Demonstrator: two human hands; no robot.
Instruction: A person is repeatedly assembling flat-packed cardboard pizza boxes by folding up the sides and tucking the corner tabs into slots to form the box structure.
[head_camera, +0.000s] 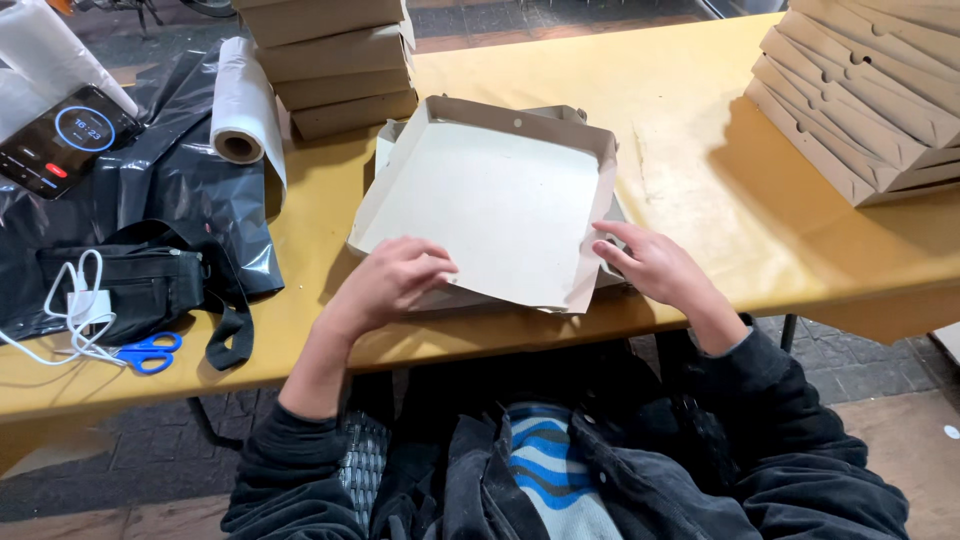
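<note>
The half-folded, pale square cardboard box (490, 205) lies flat, turned diagonally on the yellow desk (700, 190); left hand (392, 280) and right hand (655, 265) each pinch its near edge.

A half-folded cardboard box (495, 205) lies in the middle of the table (700, 190), near its front edge. The left hand (390, 280) rests on the box's near edge; the right hand (655, 265) touches its near right corner. Behind it, far left, stands one stack of boxes (335, 60); another stack (860, 90) sits far right. A plastic roll (240, 105), phone (62, 138), pouch (135, 280) and scissors (148, 352) lie left.
</note>
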